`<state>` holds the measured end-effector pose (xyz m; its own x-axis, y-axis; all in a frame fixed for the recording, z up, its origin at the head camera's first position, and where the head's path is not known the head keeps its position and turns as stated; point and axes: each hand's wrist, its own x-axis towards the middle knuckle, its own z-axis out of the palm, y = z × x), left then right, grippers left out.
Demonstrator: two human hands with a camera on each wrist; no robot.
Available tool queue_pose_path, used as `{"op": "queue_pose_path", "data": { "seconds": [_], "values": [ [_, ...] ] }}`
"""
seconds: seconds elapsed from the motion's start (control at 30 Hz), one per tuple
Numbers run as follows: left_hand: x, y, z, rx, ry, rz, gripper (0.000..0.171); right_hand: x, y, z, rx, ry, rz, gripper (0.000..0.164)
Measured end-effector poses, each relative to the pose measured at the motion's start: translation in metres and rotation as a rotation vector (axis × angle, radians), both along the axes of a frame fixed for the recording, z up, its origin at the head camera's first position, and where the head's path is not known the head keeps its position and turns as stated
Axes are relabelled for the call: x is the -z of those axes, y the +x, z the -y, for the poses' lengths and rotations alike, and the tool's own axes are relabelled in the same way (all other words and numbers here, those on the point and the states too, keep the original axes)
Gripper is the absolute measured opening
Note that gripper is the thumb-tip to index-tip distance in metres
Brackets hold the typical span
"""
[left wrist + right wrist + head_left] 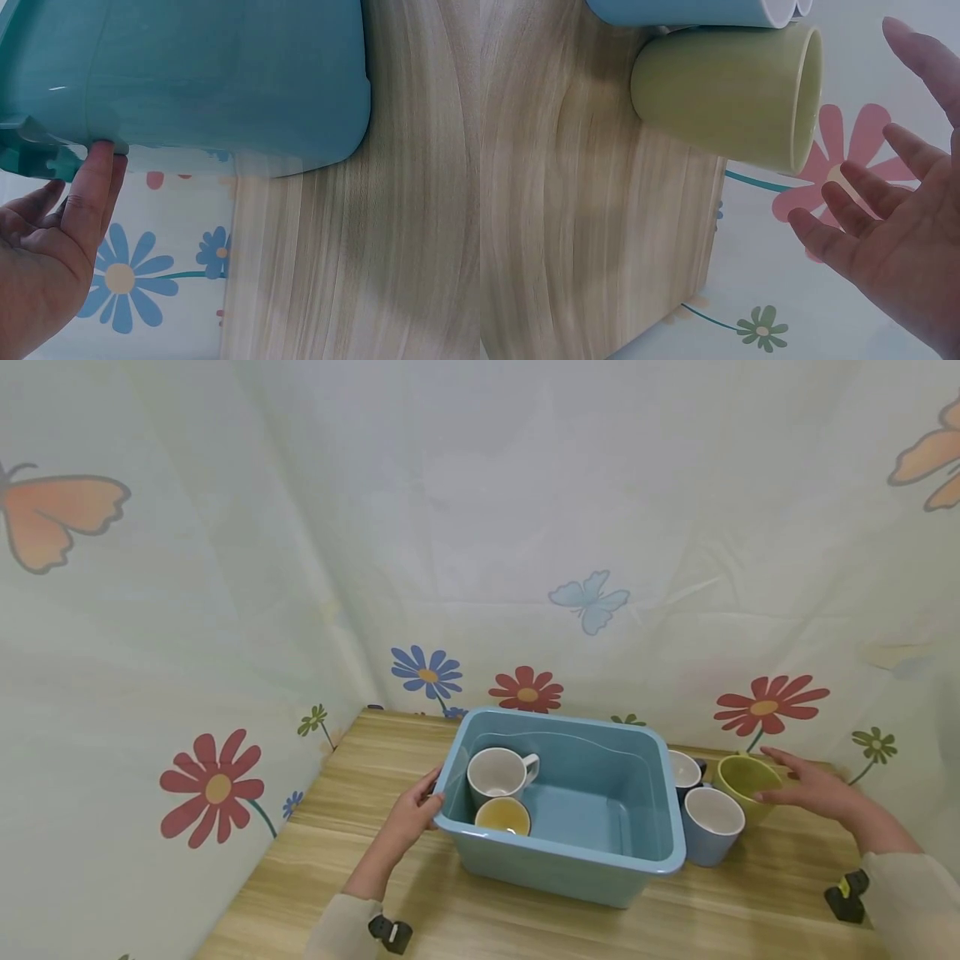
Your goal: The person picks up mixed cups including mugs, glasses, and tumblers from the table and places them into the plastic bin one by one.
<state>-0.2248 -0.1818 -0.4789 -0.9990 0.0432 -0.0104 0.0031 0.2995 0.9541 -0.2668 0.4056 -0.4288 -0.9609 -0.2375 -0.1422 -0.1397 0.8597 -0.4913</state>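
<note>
A blue plastic tub (555, 868) stands on the wooden table. My left hand (411, 818) holds its left rim, with fingers against the wall just under the lip (97, 142) in the left wrist view. Inside the tub's left end are a white mug (495, 772) and a cup with a yellow inside (502, 817). To the tub's right, my right hand (813, 789) hovers by the mouth of a yellow-green cup (750, 777), fingers spread. The right wrist view shows a gap between this hand (907, 225) and the green cup (720, 94).
Between tub and green cup stand a blue mug with a white inside (708, 843) and, behind it, a dark mug (684, 770). A flower-printed curtain (450, 527) hangs at the back and left edges of the wooden table (300, 893).
</note>
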Motion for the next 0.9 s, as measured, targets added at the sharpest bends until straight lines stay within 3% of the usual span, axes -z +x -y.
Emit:
{"op": "queue_pose_path", "data": {
  "seconds": [0.43,0.9],
  "values": [
    [0.004,-0.001,0.000,-0.004,0.011,-0.007,0.057,0.009,-0.012,0.000,-0.029,0.004,0.033,0.093],
    [0.002,0.000,0.000,0.006,0.031,-0.004,0.057,0.016,-0.022,0.009,-0.108,0.079,-0.082,0.092]
  ]
}}
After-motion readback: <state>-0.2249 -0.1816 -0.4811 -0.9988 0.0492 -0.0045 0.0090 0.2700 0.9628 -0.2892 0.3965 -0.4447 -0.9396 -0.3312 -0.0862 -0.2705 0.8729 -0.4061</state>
